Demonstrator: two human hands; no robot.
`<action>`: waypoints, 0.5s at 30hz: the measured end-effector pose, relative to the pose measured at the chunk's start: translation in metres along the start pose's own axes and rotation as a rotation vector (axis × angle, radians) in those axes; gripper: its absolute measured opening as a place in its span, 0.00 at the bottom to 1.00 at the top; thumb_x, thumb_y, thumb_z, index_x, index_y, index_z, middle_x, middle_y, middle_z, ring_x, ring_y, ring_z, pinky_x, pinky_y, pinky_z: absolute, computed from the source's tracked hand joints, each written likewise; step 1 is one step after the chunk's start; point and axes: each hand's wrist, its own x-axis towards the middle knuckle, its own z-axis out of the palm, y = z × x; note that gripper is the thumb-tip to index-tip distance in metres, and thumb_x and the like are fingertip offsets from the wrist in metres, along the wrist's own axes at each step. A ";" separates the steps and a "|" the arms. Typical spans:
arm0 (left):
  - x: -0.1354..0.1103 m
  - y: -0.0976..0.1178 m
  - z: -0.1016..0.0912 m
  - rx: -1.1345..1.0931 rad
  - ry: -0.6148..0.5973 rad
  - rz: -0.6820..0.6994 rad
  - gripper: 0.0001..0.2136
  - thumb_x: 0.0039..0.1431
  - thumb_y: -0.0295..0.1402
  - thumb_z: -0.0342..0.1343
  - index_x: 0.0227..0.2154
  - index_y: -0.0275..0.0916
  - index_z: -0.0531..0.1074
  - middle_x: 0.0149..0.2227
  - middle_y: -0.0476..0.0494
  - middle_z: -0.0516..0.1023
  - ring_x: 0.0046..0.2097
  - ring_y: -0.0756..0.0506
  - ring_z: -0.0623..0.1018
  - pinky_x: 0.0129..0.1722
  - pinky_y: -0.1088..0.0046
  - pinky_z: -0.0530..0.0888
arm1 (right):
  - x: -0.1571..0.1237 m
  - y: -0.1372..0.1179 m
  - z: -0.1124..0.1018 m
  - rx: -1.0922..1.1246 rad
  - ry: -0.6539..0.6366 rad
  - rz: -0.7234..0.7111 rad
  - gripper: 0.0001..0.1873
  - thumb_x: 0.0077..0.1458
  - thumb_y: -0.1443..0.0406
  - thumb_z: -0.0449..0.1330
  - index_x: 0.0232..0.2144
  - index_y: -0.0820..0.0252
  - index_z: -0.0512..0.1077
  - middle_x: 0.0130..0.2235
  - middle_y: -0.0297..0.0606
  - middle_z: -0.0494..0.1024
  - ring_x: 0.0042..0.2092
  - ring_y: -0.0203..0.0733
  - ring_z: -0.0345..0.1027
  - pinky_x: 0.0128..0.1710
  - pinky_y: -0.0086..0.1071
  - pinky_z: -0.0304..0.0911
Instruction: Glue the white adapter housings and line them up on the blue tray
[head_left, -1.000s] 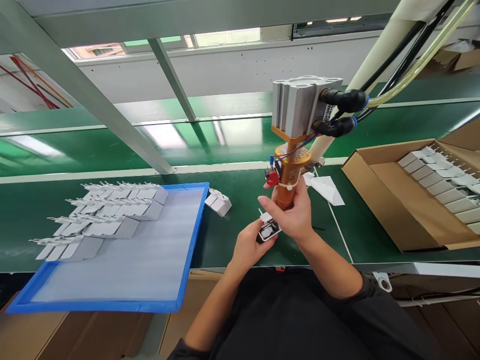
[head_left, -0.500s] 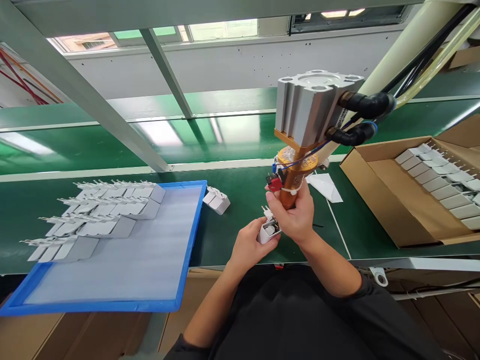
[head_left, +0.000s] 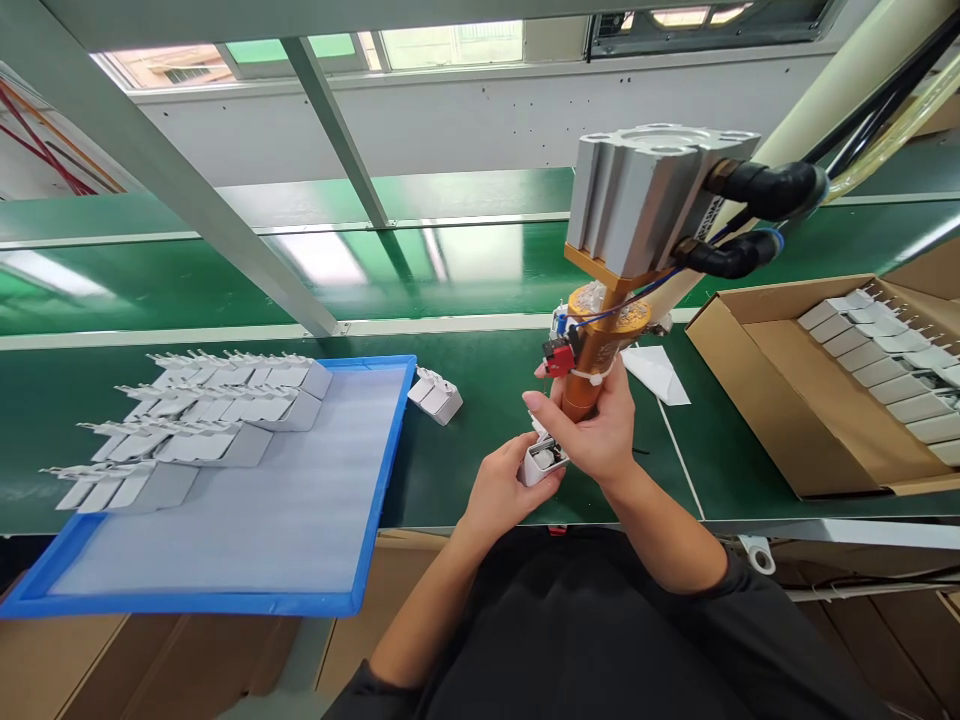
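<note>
My left hand is closed around a small white plug housing, open at the top, with parts visible inside it. My right hand wraps the orange grip of a pneumatic tool, just above the housing. A silver cylinder block tops this tool, and a small red-and-black switch sits on its side. My right thumb sticks out to the left below that switch. The tool's lower tip is hidden behind my right hand, so whether it touches the housing cannot be told.
On the left, a blue-rimmed tray carries rows of white plugs. Some more white plugs lie beside it. An open cardboard box with white pieces stands right, near a white paper. A beige arm with hoses slants overhead.
The tool appears slightly farther right and more tilted, with my right hand on it. My right thumb has lifted outward. The housing stays in my left hand; the view has shifted slightly.
</note>
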 end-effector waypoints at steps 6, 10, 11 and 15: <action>0.001 0.000 0.002 0.023 -0.014 0.023 0.13 0.55 0.38 0.61 0.41 0.36 0.76 0.32 0.46 0.78 0.31 0.46 0.76 0.33 0.72 0.71 | 0.000 -0.001 -0.001 0.012 0.010 -0.001 0.19 0.52 0.61 0.69 0.38 0.52 0.62 0.20 0.23 0.67 0.31 0.42 0.72 0.38 0.41 0.72; 0.004 0.003 -0.003 0.054 -0.045 0.023 0.13 0.54 0.37 0.61 0.41 0.37 0.76 0.32 0.47 0.78 0.31 0.46 0.76 0.33 0.72 0.71 | -0.003 0.003 -0.002 -0.003 0.009 0.016 0.15 0.53 0.61 0.66 0.37 0.53 0.62 0.23 0.24 0.69 0.25 0.36 0.65 0.37 0.41 0.71; 0.004 0.004 -0.005 0.066 -0.055 0.024 0.13 0.54 0.37 0.61 0.41 0.37 0.76 0.32 0.47 0.78 0.31 0.46 0.76 0.32 0.72 0.71 | -0.003 0.004 -0.002 -0.011 0.010 0.016 0.14 0.54 0.61 0.65 0.36 0.53 0.62 0.24 0.25 0.70 0.26 0.36 0.66 0.38 0.40 0.71; 0.007 0.011 -0.012 0.114 -0.101 0.031 0.12 0.54 0.36 0.61 0.41 0.38 0.76 0.33 0.46 0.78 0.32 0.46 0.76 0.32 0.72 0.70 | -0.004 0.006 -0.003 -0.023 0.012 0.014 0.11 0.55 0.62 0.63 0.36 0.53 0.62 0.24 0.27 0.70 0.33 0.41 0.72 0.39 0.40 0.71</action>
